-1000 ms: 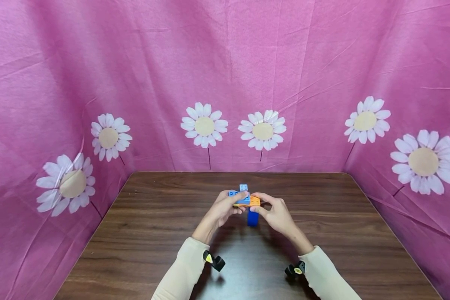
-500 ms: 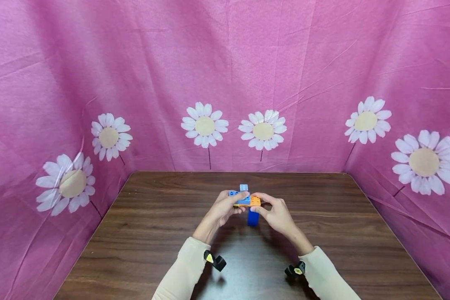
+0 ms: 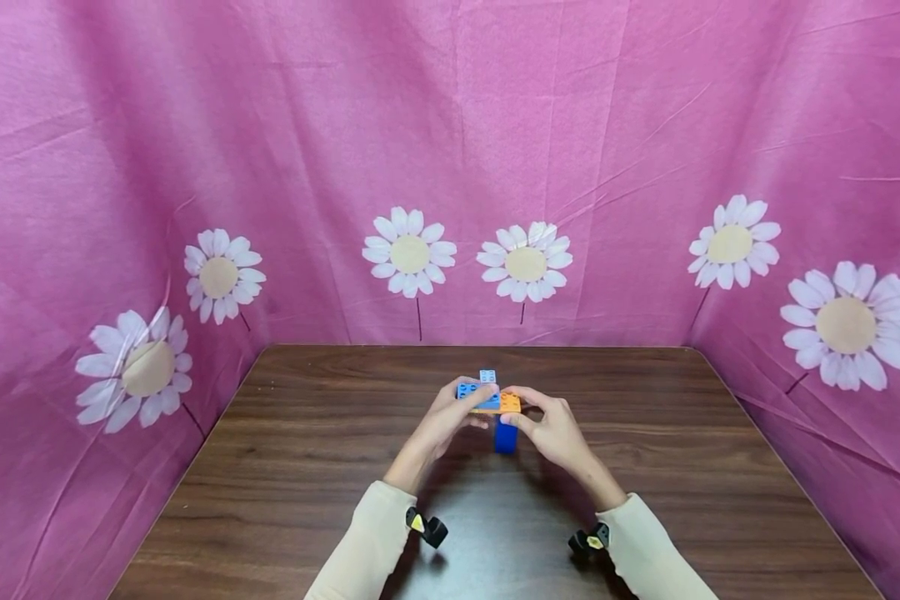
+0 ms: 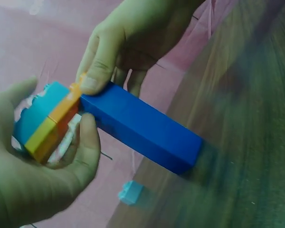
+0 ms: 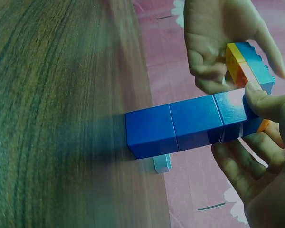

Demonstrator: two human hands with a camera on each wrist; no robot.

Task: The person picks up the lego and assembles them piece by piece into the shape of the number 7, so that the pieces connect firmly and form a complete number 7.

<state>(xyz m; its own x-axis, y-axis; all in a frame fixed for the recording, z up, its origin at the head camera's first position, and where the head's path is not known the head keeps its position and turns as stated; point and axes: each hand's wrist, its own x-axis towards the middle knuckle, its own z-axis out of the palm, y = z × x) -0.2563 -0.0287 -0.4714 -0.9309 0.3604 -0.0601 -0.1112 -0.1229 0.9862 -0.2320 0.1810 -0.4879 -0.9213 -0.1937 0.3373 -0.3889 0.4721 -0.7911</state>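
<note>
In the head view, an upright tower of dark blue toy building bricks (image 3: 506,437) stands on the table. An orange brick (image 3: 509,402) tops it and juts left. A lighter blue brick (image 3: 468,390) lies across the orange brick and a yellow brick (image 4: 42,140). My right hand (image 3: 557,427) pinches the top of the stack, its thumb (image 5: 263,102) on the uppermost part. Around the jutting left end is my left hand (image 3: 438,425), fingers below. Its thumb (image 5: 270,50) lies straight, with a gap to the studs in the right wrist view.
A small light blue brick (image 3: 487,376) sits on the table behind the tower. The brown wooden table (image 3: 330,433) ends at a pink curtain (image 3: 450,125) printed with daisies. A small black camera (image 3: 435,532) is strapped to each wrist.
The left hand's fingers have loosened slightly around the upper bricks, and the left wrist has shifted a little toward the person. The right hand and the tower look unchanged.
</note>
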